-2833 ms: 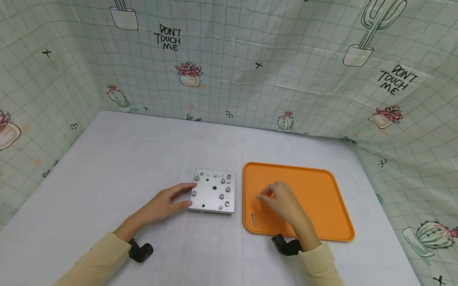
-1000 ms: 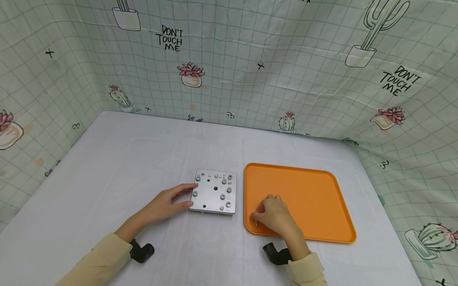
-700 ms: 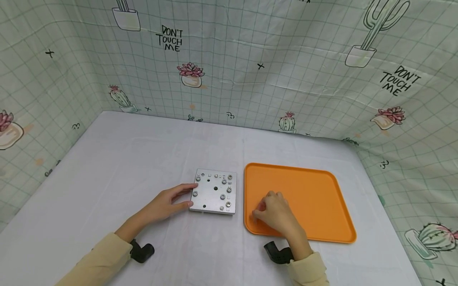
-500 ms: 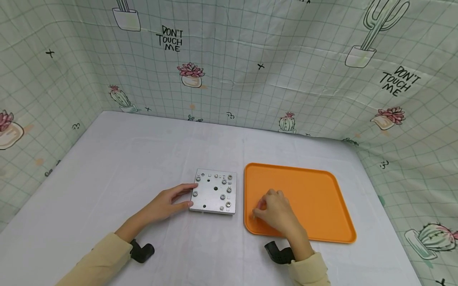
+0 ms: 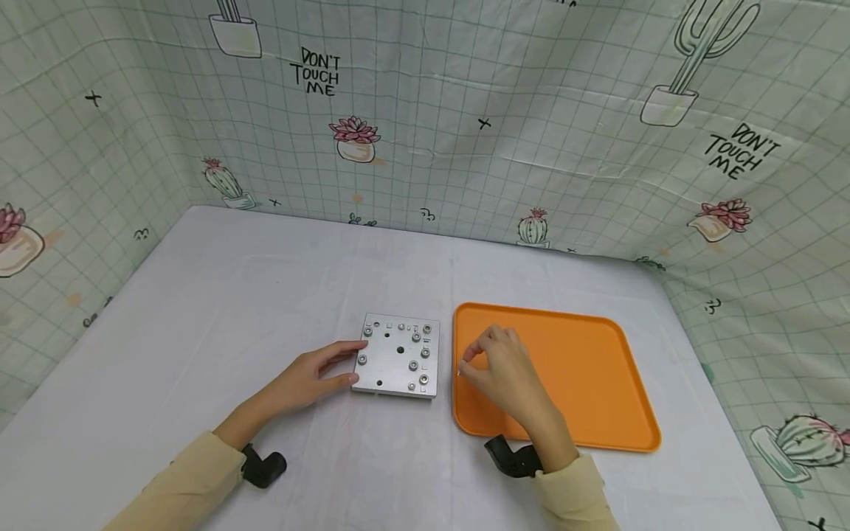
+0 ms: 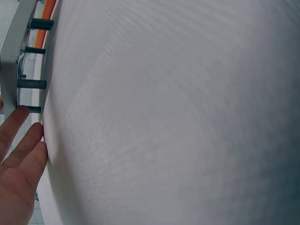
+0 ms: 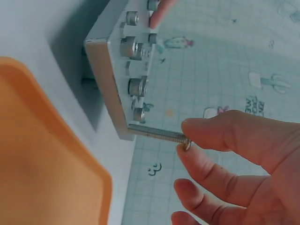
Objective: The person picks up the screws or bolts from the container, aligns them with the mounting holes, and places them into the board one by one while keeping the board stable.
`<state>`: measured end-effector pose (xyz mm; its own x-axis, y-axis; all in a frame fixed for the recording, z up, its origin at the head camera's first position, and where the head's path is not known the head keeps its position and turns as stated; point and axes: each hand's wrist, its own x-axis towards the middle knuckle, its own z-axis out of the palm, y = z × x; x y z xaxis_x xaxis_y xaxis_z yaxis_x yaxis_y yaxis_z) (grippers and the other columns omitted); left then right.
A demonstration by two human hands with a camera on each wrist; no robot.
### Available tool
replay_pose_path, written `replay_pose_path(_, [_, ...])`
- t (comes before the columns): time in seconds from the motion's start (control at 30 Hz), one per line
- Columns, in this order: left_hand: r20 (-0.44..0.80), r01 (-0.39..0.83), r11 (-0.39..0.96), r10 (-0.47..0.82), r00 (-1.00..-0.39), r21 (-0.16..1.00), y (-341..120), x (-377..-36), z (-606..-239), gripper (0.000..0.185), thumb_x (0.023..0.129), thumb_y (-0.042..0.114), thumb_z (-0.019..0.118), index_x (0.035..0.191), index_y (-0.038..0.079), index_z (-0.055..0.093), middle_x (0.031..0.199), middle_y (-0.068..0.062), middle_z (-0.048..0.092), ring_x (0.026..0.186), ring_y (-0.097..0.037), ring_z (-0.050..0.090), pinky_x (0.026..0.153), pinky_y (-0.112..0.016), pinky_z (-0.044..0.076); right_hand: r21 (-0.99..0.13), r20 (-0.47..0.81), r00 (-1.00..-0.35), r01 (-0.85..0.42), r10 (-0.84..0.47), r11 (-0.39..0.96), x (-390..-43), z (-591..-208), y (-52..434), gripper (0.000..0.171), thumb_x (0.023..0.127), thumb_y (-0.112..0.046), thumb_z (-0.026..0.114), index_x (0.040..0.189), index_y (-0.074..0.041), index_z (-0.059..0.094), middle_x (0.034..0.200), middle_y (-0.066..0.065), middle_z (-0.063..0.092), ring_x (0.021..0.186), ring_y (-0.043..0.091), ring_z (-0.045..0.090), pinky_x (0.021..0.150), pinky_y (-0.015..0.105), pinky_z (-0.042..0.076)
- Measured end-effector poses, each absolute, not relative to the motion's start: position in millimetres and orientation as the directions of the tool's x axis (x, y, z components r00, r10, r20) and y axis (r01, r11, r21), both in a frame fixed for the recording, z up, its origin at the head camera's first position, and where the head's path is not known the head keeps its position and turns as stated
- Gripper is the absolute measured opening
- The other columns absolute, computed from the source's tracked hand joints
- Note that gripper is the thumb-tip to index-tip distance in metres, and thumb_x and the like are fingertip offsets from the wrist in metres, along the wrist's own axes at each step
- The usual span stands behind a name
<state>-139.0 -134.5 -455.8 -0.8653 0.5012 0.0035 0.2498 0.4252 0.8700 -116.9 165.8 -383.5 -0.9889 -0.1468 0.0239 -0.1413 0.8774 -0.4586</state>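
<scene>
A square metal plate (image 5: 396, 355) with several screws in it lies on the white table, left of an orange tray (image 5: 584, 369). My left hand (image 5: 312, 380) rests against the plate's left edge with straight fingers (image 6: 23, 140), one fingertip on top. My right hand (image 5: 494, 369) hovers over the tray's left part, just right of the plate. Its thumb and forefinger pinch the head of a long silver screw (image 7: 157, 133), which points at the plate's near corner (image 7: 124, 126). Threaded screw ends (image 6: 33, 84) stick out under the plate (image 6: 11, 51).
The orange tray (image 7: 42, 154) holds nothing that shows. Black wrist mounts (image 5: 264, 466) (image 5: 510, 457) sit at both sleeves. Cactus-print cloth walls (image 5: 425, 133) close the white table (image 5: 232, 295) at the back and both sides.
The right hand went down to the screw at the tray's front-left corner, pinched it, and has lifted it up and toward the plate. The left hand and the plate have stayed put.
</scene>
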Motion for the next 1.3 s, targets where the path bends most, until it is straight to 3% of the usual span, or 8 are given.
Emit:
replay_pose_path(0.3, [0.006, 0.254, 0.417, 0.51, -0.86, 0.873, -134.5, -139.5, -454.9, 0.051, 0.088, 0.028, 0.064, 0.135, 0.016, 0.048, 0.142, -0.004, 0.046, 0.131, -0.026, 0.043, 0.111, -0.038, 0.034, -0.438, 0.106, -0.97, -0.242, -0.218, 0.866, -130.8, -377.8, 152.6, 0.011, 0.08, -0.021, 0.072, 0.08, -0.011, 0.067, 0.09, 0.006, 0.057, 0.087, 0.022, 0.044, 0.077, 0.031, 0.038])
replay_pose_path(0.83, [0.002, 0.251, 0.418, 0.511, -0.86, 0.873, -134.3, -139.0, -453.7, 0.051, 0.089, 0.029, 0.063, 0.135, 0.016, 0.048, 0.142, -0.004, 0.046, 0.132, -0.025, 0.042, 0.111, -0.038, 0.033, -0.496, 0.096, -0.94, -0.329, -0.326, 0.803, -152.2, -379.1, 123.4, 0.01, 0.083, -0.024, 0.07, 0.083, -0.014, 0.068, 0.096, 0.006, 0.056, 0.091, 0.021, 0.043, 0.077, 0.031, 0.04])
replay_pose_path(1.3, [-0.003, 0.25, 0.423, 0.513, -0.858, 0.871, -134.0, -137.9, -451.0, 0.052, 0.089, 0.028, 0.063, 0.136, 0.014, 0.047, 0.143, -0.005, 0.045, 0.132, -0.026, 0.042, 0.111, -0.039, 0.034, -0.409, 0.09, -0.915, -0.394, -0.394, 0.823, -158.5, -395.4, 105.3, 0.009, 0.084, -0.025, 0.07, 0.084, -0.016, 0.069, 0.1, 0.004, 0.056, 0.093, 0.022, 0.044, 0.083, 0.036, 0.042])
